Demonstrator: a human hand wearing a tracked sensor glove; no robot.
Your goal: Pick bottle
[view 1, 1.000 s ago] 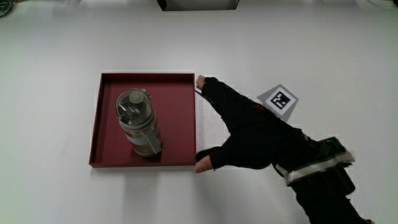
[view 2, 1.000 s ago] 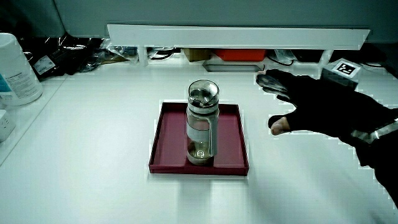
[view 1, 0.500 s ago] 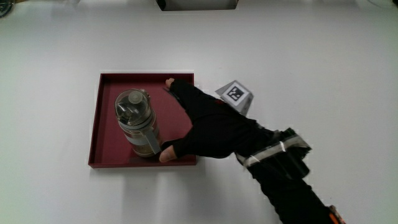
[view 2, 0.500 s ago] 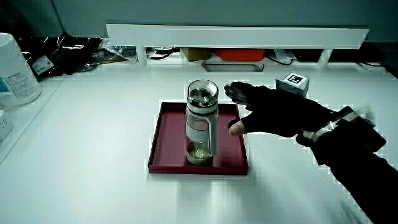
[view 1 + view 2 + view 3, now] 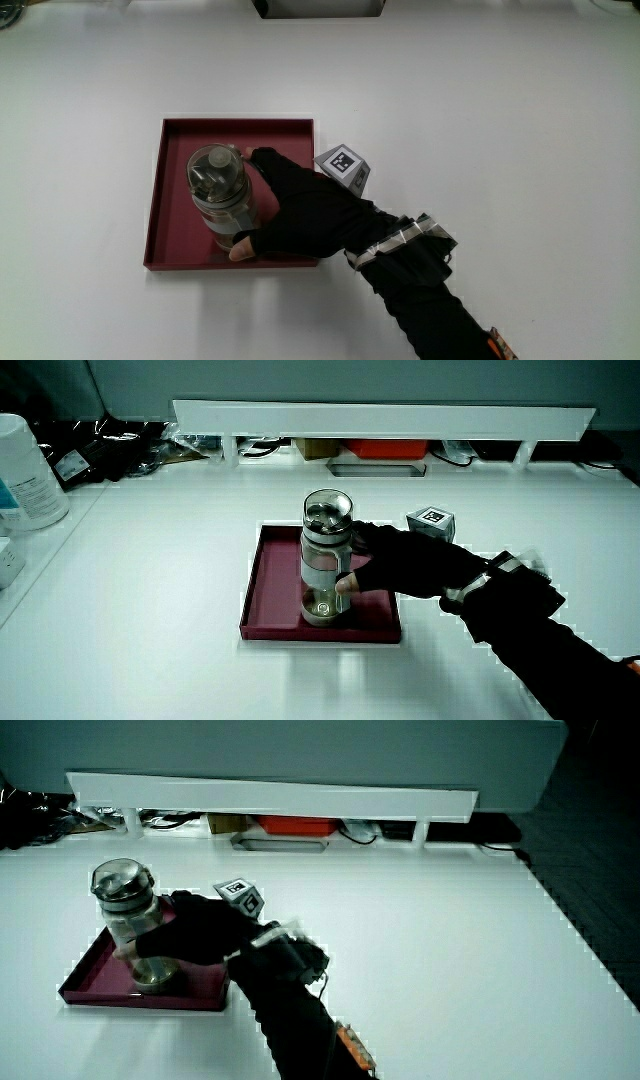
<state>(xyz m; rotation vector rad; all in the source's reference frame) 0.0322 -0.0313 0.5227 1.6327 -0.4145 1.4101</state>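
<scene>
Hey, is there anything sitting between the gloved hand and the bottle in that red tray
Nothing visible does. The hand is already at the bottle, fingers around its side, with the bottle upright in the red tray.

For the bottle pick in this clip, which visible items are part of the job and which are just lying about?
Part of the job:
- bottle, upright in the red tray
- hand, fingers around the bottle

Lying about:
- white container at the table's edge
- clutter under the partition shelf

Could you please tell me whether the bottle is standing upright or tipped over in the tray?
Upright. The bottle stands on its base in the tray, lid uppermost in both side views, with the hand at its side.
</scene>
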